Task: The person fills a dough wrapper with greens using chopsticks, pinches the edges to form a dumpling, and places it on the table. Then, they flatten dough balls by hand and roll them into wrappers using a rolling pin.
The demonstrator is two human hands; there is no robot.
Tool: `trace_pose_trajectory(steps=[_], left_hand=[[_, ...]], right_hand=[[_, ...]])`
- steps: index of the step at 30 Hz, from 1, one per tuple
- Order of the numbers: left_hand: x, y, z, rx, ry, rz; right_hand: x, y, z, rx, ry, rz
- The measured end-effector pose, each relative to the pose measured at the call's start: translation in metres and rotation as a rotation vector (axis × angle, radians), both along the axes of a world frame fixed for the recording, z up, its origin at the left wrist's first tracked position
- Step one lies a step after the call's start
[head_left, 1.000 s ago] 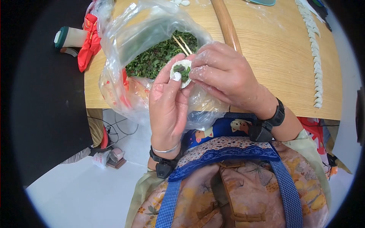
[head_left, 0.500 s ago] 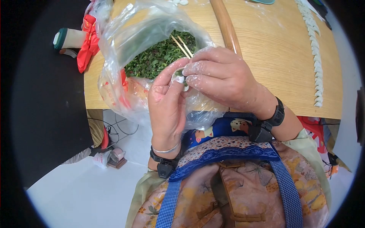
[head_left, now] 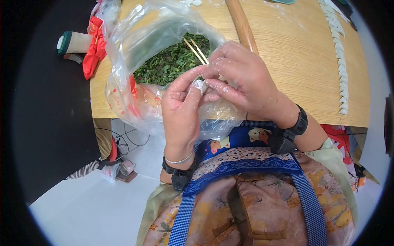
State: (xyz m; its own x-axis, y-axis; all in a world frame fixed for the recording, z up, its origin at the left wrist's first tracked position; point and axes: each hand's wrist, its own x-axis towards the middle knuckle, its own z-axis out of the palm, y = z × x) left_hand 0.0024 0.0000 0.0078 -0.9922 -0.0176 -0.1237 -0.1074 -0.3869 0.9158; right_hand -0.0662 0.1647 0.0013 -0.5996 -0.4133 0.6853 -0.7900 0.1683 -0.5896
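A small white dumpling (head_left: 204, 85) is pinched between my two floury hands, just over the near side of the plastic bag. My left hand (head_left: 180, 104) holds it from the left with thumb and fingers. Fingertips of my right hand (head_left: 248, 80) press on its right and upper edge. Most of the dumpling is hidden by the fingers. Right behind the hands, the clear plastic bag (head_left: 125, 49) lies open around chopped green filling (head_left: 164, 63). A pair of wooden chopsticks (head_left: 196, 51) sticks out of the filling.
A wooden rolling pin (head_left: 241, 24) lies beyond my right hand on the table (head_left: 291, 61). Along the right edge runs a long overlapping row of white dumplings (head_left: 340, 61). White dough pieces (head_left: 196, 2) sit at the far edge. A red bag (head_left: 95, 49) hangs at the left corner.
The wrapper showed green filling between my fingers before; now its edges are folded together and mostly covered. My right fingers have shifted and pinch at the edge.
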Motion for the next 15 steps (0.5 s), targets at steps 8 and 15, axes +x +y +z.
trace_pose_trajectory(steps=[8, 15], left_hand=[[-0.0017, 0.0007, 0.0006, 0.107, 0.050, -0.062], [0.0002, 0.0031, 0.0020, -0.199, 0.103, -0.090]], right_hand=[[0.0000, 0.0020, 0.0004, 0.010, -0.022, -0.049], [0.0008, 0.0024, 0.0006, -0.019, -0.041, -0.050]])
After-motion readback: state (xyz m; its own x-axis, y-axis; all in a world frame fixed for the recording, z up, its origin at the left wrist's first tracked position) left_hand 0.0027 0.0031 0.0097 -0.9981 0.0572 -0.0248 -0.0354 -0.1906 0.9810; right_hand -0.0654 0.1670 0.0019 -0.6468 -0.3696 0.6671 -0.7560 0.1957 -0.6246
